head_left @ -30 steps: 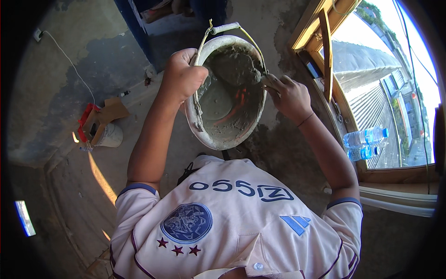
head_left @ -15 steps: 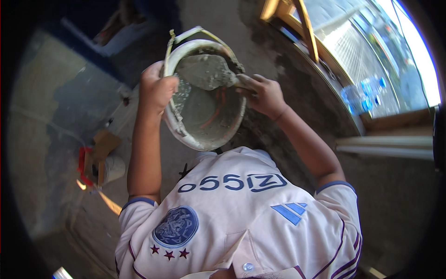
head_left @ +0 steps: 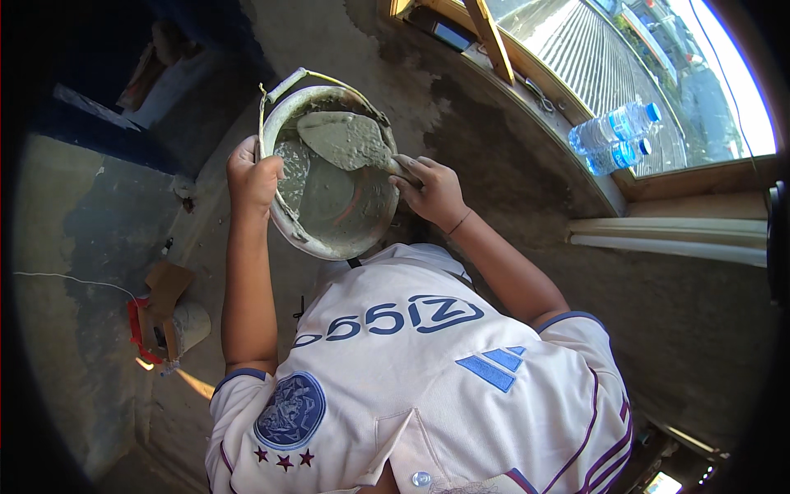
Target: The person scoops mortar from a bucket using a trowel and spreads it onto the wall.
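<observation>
broadly, we have the round, mortar-smeared whitish bucket (head_left: 306, 241) tilted before us. near its mouth's far edge sits the flat-bladed, grey-caked trowel (head_left: 341, 138), open room between blade and near rim. our left hand (head_left: 253, 177) clamps the left rim; our right hand (head_left: 432, 193) closes around the trowel's handle.

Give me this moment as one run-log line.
left hand: gripping bucket | right hand: holding trowel | mortar: in bucket, on trowel | bottles: by window
</observation>
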A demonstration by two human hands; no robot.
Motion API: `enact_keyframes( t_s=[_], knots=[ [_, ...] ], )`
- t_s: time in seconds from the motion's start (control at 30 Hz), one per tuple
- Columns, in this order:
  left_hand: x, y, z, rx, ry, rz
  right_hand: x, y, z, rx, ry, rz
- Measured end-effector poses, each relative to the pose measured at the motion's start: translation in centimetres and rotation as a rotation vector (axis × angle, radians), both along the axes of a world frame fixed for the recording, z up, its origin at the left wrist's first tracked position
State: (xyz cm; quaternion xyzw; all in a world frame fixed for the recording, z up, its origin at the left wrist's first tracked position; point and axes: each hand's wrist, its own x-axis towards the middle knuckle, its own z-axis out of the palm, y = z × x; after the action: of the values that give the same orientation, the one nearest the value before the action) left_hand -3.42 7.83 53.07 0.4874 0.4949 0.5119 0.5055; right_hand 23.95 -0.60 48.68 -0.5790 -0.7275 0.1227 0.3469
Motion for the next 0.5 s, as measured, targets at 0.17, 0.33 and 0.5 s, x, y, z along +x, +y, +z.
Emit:
enact_keyframes(
  t_s=[0.17, 0.33, 0.5],
  knots=[
    [1.0, 0.6, 0.4, 0.003, -0.060, 0.126, 2.4, -0.7, -1.4, -0.004, 0.058, -0.056],
    [2.9, 2.0, -3.2, 0.012, -0.119, 0.306, 9.1, -0.1, -6.2, -0.134, 0.130, -0.194],
    [2.8, 2.2, -5.0, 0.007, -0.038, 0.453, 13.6, 0.1, -10.5, -0.248, 0.224, -0.277]
  ],
)
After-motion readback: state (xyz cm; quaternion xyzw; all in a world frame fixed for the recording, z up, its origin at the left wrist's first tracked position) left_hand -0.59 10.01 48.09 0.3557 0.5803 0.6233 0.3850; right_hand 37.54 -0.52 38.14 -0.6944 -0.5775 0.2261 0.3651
